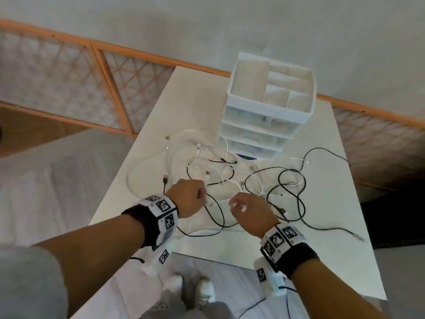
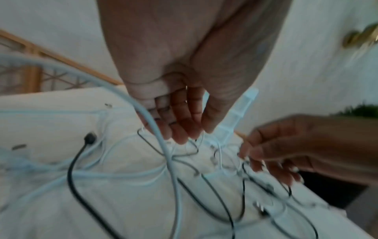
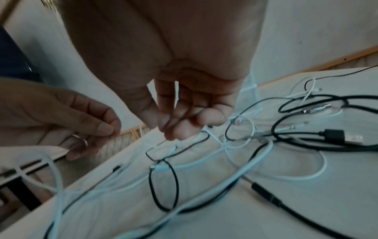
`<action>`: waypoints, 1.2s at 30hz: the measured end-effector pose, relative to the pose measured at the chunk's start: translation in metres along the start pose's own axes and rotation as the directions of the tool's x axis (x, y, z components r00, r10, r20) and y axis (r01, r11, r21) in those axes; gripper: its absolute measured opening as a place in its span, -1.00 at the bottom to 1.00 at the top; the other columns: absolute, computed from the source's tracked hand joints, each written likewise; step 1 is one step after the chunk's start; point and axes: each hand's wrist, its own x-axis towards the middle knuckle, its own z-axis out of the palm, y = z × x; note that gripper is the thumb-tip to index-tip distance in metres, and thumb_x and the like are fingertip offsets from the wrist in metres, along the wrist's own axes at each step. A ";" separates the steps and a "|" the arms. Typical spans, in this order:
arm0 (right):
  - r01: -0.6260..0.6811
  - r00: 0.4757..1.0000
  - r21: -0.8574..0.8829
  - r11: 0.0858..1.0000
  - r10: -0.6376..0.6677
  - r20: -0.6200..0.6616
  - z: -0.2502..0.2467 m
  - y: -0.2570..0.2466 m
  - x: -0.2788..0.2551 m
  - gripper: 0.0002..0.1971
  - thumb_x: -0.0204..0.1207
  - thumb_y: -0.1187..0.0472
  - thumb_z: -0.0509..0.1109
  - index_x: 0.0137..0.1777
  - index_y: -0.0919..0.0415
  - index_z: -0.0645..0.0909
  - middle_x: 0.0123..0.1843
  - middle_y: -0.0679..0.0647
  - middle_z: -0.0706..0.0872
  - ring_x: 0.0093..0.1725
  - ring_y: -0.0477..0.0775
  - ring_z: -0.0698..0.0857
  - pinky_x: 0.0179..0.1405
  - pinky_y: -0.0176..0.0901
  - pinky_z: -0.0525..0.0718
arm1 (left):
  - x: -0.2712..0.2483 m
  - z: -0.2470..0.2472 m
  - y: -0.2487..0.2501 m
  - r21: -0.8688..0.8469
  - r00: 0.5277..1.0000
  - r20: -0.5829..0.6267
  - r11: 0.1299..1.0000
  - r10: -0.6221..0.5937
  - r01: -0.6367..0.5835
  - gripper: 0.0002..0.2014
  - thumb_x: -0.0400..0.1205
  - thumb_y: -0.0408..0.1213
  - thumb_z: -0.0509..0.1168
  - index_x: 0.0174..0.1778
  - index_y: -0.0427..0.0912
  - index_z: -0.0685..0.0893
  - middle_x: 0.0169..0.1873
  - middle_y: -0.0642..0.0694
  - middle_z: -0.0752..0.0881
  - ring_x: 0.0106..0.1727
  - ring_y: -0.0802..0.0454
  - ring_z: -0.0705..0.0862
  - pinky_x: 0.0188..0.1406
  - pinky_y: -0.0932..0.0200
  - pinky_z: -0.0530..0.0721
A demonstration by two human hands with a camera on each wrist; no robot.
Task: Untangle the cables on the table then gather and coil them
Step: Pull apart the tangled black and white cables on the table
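White table | tangled cables, uncountable | one drawer organizer | two hands

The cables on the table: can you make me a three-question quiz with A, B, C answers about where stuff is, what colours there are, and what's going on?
1. Where does the white drawer organizer stand?
A. at the far side of the table, behind the cables
B. on the floor
C. at the near edge, by the wrists

2. What colours are the cables?
A. red and blue
B. black and white
C. all green

3. What state are the cables in?
A. neatly coiled
B. packed in the drawers
C. spread out and tangled

Answers:
1 A: it stands beyond the pile, near the wall.
2 B: only black and white leads show.
3 C: loops cross each other under the left hand and right hand.
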 end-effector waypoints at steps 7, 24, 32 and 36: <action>-0.028 0.976 -0.127 0.992 0.054 0.211 0.040 -0.013 0.007 -0.71 0.43 0.21 0.30 -0.01 -0.19 0.72 -0.07 -0.18 0.69 0.07 0.05 0.73 0.18 -0.01 0.71 | -0.011 0.056 -0.009 0.692 0.918 0.367 0.704 -0.151 -0.161 -0.60 0.59 -0.15 0.36 0.34 -0.09 0.56 0.31 -0.13 0.60 0.38 -0.19 0.51 0.38 -0.12 0.35; 0.058 0.849 0.301 0.952 0.111 -0.516 -0.089 -0.057 0.009 -0.67 0.62 -0.08 0.40 -0.30 0.04 0.77 -0.45 0.04 0.72 -0.43 -0.06 0.63 -0.33 -0.23 0.56 | 0.009 -0.069 -0.012 0.110 0.926 -0.366 0.992 0.096 -0.060 -0.79 0.68 -0.28 0.17 -0.11 0.13 0.63 -0.23 0.14 0.80 0.01 -0.09 0.71 0.12 -0.04 0.50; 0.049 0.705 0.468 0.882 0.302 -0.642 -0.124 -0.020 0.005 -0.65 0.54 -0.21 0.39 -0.21 0.06 0.74 -0.34 0.02 0.82 -0.44 0.11 0.67 -0.33 0.00 0.64 | 0.023 -0.100 -0.007 -0.222 0.911 -0.407 0.961 0.063 -0.166 -0.71 0.78 -0.27 0.10 -0.17 0.02 0.67 -0.37 0.07 0.74 -0.23 -0.05 0.70 -0.27 0.17 0.56; -0.363 0.775 0.424 0.830 0.522 -0.358 -0.099 0.041 0.018 -0.76 0.56 -0.04 0.44 -0.18 0.10 0.76 -0.36 0.03 0.85 -0.53 0.04 0.69 -0.32 -0.15 0.62 | 0.031 -0.136 0.019 -0.459 0.857 -0.515 0.849 -0.014 -0.262 -0.67 0.72 -0.20 0.13 -0.30 0.09 0.70 -0.65 0.21 0.52 -0.46 0.02 0.42 -0.37 0.10 0.41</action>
